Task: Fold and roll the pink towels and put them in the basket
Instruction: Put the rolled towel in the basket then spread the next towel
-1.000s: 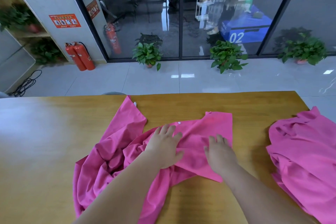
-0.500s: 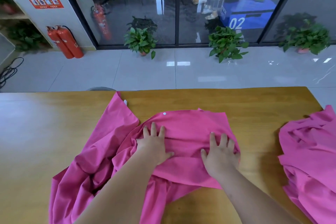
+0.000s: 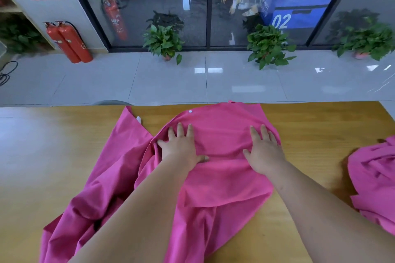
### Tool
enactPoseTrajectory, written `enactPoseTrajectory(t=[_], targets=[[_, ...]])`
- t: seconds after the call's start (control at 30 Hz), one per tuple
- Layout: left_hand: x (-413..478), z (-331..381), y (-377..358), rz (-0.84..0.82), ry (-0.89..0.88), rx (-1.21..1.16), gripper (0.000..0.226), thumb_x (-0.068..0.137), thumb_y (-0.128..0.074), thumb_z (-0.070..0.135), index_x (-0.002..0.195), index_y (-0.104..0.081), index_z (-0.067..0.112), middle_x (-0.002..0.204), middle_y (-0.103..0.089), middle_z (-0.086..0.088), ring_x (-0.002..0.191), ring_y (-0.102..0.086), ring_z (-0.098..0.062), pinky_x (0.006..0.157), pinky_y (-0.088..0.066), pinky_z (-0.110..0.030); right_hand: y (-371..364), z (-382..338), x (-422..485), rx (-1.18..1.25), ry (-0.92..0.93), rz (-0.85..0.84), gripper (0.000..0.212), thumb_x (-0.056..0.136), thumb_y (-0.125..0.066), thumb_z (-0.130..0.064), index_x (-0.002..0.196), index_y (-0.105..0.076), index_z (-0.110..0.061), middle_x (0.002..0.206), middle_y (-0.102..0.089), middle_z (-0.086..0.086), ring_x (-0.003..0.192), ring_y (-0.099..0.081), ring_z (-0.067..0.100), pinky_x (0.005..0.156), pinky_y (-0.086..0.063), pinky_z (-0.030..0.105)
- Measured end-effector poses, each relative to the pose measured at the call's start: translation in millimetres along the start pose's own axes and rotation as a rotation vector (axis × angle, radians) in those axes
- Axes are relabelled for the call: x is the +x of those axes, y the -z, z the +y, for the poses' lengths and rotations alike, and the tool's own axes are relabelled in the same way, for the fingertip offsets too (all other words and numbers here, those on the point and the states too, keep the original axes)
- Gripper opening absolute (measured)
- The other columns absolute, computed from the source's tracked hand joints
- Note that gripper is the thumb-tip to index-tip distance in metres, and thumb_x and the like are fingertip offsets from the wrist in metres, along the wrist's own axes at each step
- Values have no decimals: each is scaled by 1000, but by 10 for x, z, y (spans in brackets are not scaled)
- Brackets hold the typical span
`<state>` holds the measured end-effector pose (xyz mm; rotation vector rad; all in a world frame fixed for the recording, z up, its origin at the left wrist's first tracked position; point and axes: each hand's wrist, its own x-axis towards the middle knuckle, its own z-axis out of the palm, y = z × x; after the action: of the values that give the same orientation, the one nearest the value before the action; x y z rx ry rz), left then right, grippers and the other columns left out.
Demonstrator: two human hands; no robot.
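A large pink towel (image 3: 224,181) lies partly folded on the wooden table (image 3: 42,156), its far edge reaching the table's far rim. My left hand (image 3: 181,147) presses flat on its upper fold with fingers spread. My right hand (image 3: 264,151) lies flat on the same fold, near its right edge. A loose, rumpled part of the towel trails off to the near left. A second pink towel (image 3: 376,179) lies crumpled at the table's right edge. No basket is in view.
Beyond the table's far edge is a tiled floor with potted plants (image 3: 164,42) along a glass wall. Red fire extinguishers (image 3: 68,42) stand at the left. Bare table surface lies on the left and between the two towels.
Both hands have slid away from me across the towel, smoothing the fold toward the table's far edge. The fold now lies wider and flatter.
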<state>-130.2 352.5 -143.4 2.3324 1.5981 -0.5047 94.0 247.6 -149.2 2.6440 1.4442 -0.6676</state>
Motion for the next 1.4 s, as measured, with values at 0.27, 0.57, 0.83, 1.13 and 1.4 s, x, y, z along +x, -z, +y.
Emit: enactPoseTrajectory(t=[0.27,0.57,0.83,1.13,1.4], targets=[[-585,-59,-362,287,-231,-4,67,108,-30,56,166,-18,24,172,-20,-7,160,-11,-31,128,-8,-58,-663,-315,-1063,32,138,409,66,106,-46,-42,164,-27,-18,175,-2,9,161,-4,33,128,-22,52],[-1713,-340,-685,421,-571,-43,57,98,-53,46,150,-52,21,158,-48,-5,150,-37,-27,126,-26,-52,-1173,-459,-2286,12,57,364,70,91,-72,-43,148,-50,-9,160,-36,18,148,-34,38,118,-38,53],[-2512,-610,-1112,387,-755,80,47,91,-53,49,132,-61,26,112,-66,8,98,-64,-19,99,-46,-41,-1323,-402,-2795,-164,318,216,50,97,-60,-42,143,-59,-23,148,-53,0,139,-50,24,117,-41,46],[-2876,-581,-1142,172,-525,312,28,97,-54,27,120,-67,17,116,-67,-6,109,-63,-30,126,-18,-56,-1239,203,-2995,-256,348,195,50,94,-68,-47,137,-64,-21,141,-57,2,129,-60,22,106,-51,41],[-3034,-541,-1270,416,-364,324,13,68,-82,13,76,-72,17,73,-62,-2,73,-61,-29,95,-53,-52,-1065,1038,-3119,-400,268,188,51,104,-47,-52,144,-55,-22,151,-51,-4,150,-36,24,119,-33,43]])
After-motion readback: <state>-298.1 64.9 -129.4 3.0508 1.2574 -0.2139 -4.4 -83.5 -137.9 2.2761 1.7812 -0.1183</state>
